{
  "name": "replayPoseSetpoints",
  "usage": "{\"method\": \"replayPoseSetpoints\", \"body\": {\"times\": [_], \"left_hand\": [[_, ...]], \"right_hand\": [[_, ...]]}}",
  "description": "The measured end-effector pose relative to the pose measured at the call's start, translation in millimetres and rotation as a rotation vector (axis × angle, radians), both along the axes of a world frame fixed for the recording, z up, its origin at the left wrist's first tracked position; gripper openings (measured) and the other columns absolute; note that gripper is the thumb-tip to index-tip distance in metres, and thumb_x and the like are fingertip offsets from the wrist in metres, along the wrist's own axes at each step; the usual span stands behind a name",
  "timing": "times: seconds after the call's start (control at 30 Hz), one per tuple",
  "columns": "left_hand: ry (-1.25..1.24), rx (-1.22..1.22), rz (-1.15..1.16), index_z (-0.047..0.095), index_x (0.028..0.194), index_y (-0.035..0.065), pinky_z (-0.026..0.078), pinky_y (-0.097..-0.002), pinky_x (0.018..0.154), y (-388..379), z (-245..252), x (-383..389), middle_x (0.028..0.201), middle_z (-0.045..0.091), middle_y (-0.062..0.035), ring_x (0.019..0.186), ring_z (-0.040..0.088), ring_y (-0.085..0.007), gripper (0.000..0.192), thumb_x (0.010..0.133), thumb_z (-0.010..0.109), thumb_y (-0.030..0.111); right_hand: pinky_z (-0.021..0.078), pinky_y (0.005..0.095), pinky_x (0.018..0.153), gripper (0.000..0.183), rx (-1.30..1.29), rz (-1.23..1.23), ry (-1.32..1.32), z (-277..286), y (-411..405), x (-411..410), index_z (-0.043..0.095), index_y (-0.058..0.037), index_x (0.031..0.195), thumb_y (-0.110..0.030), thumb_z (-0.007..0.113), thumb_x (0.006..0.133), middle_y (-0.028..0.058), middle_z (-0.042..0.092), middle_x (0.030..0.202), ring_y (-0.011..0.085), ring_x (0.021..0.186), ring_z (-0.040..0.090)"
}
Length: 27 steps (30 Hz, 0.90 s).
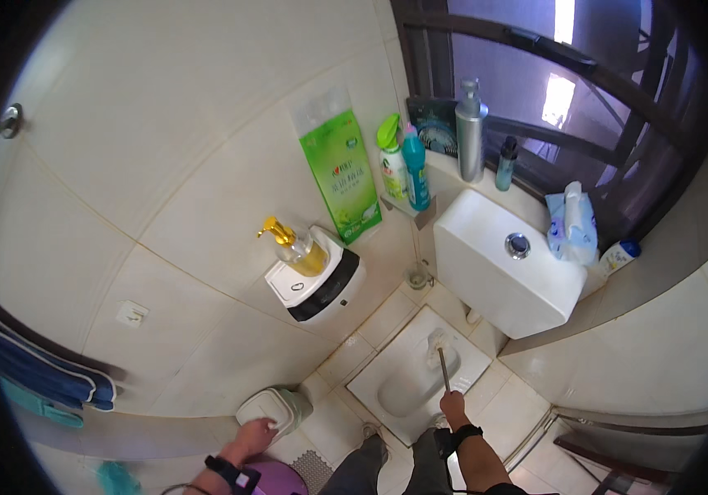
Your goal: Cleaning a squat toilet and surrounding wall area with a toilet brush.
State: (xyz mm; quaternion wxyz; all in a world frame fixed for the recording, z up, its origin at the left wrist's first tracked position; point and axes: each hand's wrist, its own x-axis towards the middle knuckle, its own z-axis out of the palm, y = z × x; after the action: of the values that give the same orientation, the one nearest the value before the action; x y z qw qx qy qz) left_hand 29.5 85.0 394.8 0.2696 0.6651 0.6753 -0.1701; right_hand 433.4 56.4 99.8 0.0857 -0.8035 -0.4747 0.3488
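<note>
At the lower centre, my right hand (452, 405) is closed around the thin handle of a toilet brush (444, 368). The brush's pale head touches the upper end of a white squat toilet (398, 396) set in the tiled floor. My left hand (257, 436) is in front of the lid of a small white waste bin (265, 405); whether it touches the lid, and how its fingers are placed, cannot be told. My feet stand at the near edge of the toilet.
A white cistern (508, 266) is beyond the toilet, beside a corner shelf (412, 213) with cleaning bottles. A pump bottle (304, 255) stands on a wall-mounted paper dispenser (326, 297). A purple basin (279, 479) is at the lower left, near a grey perforated mat (312, 471).
</note>
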Motion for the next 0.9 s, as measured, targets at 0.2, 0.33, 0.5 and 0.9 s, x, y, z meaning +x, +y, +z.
{"method": "replayPoseSetpoints", "body": {"times": [0.2, 0.33, 0.5, 0.9], "left_hand": [[-0.276, 0.272, -0.123, 0.053, 0.082, 0.0061, 0.041, -0.0281, 0.053, 118.2, 116.3, 101.6, 0.063, 0.055, -0.0095, 0.053, 0.049, -0.0182, 0.02, 0.071, 0.048, 0.022], [-0.511, 0.498, -0.173, 0.051, 0.088, 0.0036, 0.041, -0.0271, 0.057, 209.9, 168.1, 184.4, 0.066, 0.053, -0.0077, 0.058, 0.05, -0.0156, 0.025, 0.07, 0.052, 0.021], [-0.145, 0.969, -0.108, 0.042, 0.105, 0.0029, 0.04, -0.0345, 0.073, 314.2, 198.5, 216.2, 0.099, 0.044, -0.0181, 0.089, 0.045, -0.0327, 0.044, 0.066, 0.055, 0.021], [0.463, 1.371, -0.4, 0.045, 0.091, 0.007, 0.036, -0.0358, 0.07, 399.8, 210.2, 245.0, 0.091, 0.045, -0.0076, 0.088, 0.044, -0.0216, 0.029, 0.064, 0.055, 0.014]], "right_hand": [[0.0432, 0.0356, 0.06, 0.027, 0.096, 0.151, 0.004, 75.6, -4.2, 8.1, 0.057, 0.0012, 0.067, -0.019, 0.041, 0.075, 0.017, 0.056, 0.066, 0.0302, 0.065, 0.054], [0.0425, 0.0395, 0.06, 0.03, -0.003, -0.317, 0.225, 67.5, -0.6, 33.9, 0.055, 0.0037, 0.064, -0.023, 0.044, 0.074, 0.0206, 0.054, 0.064, 0.0348, 0.066, 0.053], [0.0427, 0.0404, 0.061, 0.03, -0.034, -0.322, 0.299, 55.6, -4.7, 31.8, 0.056, 0.004, 0.064, -0.023, 0.045, 0.073, 0.0219, 0.054, 0.065, 0.0357, 0.067, 0.053], [0.0431, 0.0399, 0.062, 0.03, -0.041, -0.296, 0.156, 73.7, -21.7, -20.1, 0.057, 0.0006, 0.068, -0.026, 0.044, 0.071, 0.0209, 0.055, 0.072, 0.0343, 0.068, 0.054]]}}
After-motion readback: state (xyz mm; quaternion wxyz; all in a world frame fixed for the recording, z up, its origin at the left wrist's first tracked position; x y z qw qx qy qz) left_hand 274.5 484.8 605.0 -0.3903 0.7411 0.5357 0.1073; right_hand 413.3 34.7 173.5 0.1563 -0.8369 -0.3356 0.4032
